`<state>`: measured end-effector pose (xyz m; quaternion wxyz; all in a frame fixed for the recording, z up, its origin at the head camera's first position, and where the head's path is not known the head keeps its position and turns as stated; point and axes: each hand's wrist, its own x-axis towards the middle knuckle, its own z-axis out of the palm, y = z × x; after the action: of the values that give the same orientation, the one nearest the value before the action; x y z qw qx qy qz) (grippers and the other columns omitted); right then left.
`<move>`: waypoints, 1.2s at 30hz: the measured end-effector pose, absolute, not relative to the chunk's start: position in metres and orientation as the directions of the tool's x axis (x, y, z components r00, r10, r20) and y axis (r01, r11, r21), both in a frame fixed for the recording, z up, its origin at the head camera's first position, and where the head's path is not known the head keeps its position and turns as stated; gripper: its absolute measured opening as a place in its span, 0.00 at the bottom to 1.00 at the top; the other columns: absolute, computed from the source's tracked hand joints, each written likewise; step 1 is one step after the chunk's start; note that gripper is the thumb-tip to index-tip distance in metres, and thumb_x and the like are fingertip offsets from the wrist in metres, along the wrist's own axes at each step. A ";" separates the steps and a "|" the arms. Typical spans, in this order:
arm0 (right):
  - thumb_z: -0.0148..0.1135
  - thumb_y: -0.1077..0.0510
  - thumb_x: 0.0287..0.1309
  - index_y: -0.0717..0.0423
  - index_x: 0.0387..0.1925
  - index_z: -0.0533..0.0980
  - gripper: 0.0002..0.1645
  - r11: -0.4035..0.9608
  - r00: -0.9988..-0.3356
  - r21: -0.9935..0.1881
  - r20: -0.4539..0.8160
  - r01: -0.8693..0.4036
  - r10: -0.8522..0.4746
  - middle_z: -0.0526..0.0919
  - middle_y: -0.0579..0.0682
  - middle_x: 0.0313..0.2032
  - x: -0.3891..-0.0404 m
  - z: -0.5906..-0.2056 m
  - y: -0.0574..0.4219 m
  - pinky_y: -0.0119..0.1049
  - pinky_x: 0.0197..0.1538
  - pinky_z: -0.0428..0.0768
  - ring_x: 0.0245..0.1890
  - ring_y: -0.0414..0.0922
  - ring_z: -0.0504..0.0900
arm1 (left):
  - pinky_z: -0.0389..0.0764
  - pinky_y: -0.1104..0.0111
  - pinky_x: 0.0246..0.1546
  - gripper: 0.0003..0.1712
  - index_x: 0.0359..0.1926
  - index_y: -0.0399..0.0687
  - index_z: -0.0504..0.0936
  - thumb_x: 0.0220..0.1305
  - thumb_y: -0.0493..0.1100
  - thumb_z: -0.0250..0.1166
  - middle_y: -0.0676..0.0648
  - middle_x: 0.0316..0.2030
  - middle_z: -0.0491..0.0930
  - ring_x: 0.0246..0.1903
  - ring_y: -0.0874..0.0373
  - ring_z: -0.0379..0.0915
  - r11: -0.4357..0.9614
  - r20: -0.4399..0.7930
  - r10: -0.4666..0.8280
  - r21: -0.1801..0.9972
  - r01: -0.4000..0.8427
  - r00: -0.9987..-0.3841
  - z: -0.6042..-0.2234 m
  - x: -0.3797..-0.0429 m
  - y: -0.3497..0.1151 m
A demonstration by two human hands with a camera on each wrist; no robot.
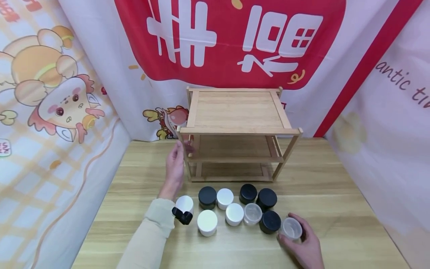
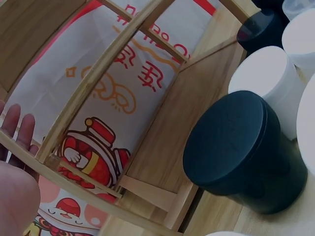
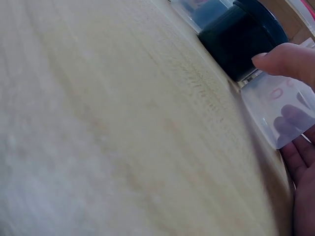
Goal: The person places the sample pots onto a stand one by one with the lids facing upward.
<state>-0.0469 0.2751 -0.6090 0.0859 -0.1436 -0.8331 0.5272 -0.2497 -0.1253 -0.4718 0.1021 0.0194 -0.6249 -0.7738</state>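
A light wooden three-tier shelf [image 1: 235, 130] stands at the back of the table. My left hand [image 1: 175, 160] is at its left front post, and its fingers [image 2: 25, 130] reach behind the post while the palm stays on the near side. At the front right, my right hand [image 1: 304, 243] holds a small clear plastic jar [image 1: 291, 228] between thumb and fingers. The jar is upright, low at the tabletop, and the fingers show through its wall in the right wrist view. A black jar [image 1: 270, 222] stands right beside it.
Several jars stand in loose rows before the shelf: white ones [image 1: 207, 222], black ones [image 1: 207, 197] and another clear one [image 1: 252, 213]. A white jar [image 1: 184, 204] is close to my left sleeve [image 1: 158, 220]. Printed cloth [image 1: 235, 37] hangs behind and at both sides.
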 end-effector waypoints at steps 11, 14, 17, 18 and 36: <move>0.88 0.71 0.38 0.52 0.66 0.78 0.50 0.358 -0.929 -0.927 0.029 0.113 0.369 0.84 0.42 0.55 -0.042 -0.606 0.271 0.16 0.55 0.74 0.51 0.30 0.81 | 0.66 0.54 0.79 0.30 0.59 0.44 0.81 0.81 0.64 0.54 0.54 0.47 0.86 0.70 0.34 0.72 -0.187 0.098 -0.191 0.973 0.134 -0.977 -0.471 -0.247 -0.125; 0.87 0.72 0.38 0.52 0.66 0.78 0.49 0.358 -0.924 -0.925 0.022 0.126 0.382 0.83 0.40 0.54 -0.040 -0.606 0.271 0.16 0.55 0.74 0.51 0.30 0.81 | 0.67 0.55 0.79 0.30 0.60 0.41 0.81 0.81 0.62 0.54 0.42 0.54 0.85 0.69 0.37 0.74 -0.162 0.095 -0.180 0.979 0.124 -0.979 -0.474 -0.247 -0.126; 0.86 0.73 0.39 0.53 0.65 0.78 0.48 0.364 -0.922 -0.923 0.026 0.126 0.386 0.83 0.38 0.53 -0.039 -0.607 0.273 0.16 0.55 0.74 0.50 0.30 0.81 | 0.67 0.55 0.79 0.29 0.58 0.39 0.81 0.82 0.61 0.55 0.32 0.60 0.82 0.67 0.43 0.77 -0.136 0.091 -0.173 0.984 0.115 -0.981 -0.478 -0.247 -0.127; 0.86 0.73 0.39 0.54 0.65 0.78 0.48 0.370 -0.922 -0.921 0.032 0.123 0.385 0.83 0.37 0.53 -0.039 -0.608 0.275 0.15 0.56 0.74 0.50 0.29 0.81 | 0.67 0.55 0.79 0.29 0.58 0.39 0.81 0.82 0.61 0.54 0.31 0.60 0.81 0.67 0.45 0.77 -0.128 0.092 -0.171 0.985 0.115 -0.981 -0.479 -0.247 -0.127; 0.85 0.72 0.46 0.58 0.68 0.77 0.46 0.495 -0.913 -0.867 0.242 -0.053 0.327 0.82 0.28 0.52 -0.071 -0.476 0.281 0.15 0.55 0.73 0.49 0.28 0.81 | 0.66 0.53 0.80 0.33 0.65 0.38 0.79 0.84 0.63 0.49 0.34 0.58 0.83 0.68 0.51 0.75 -0.033 0.109 -0.159 0.993 0.116 -0.981 -0.479 -0.247 -0.133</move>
<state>-0.0714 0.2809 -0.4760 0.1915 -0.0814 -0.8431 0.4959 -0.2467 -0.1329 -0.4788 0.0956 0.0156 -0.6888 -0.7185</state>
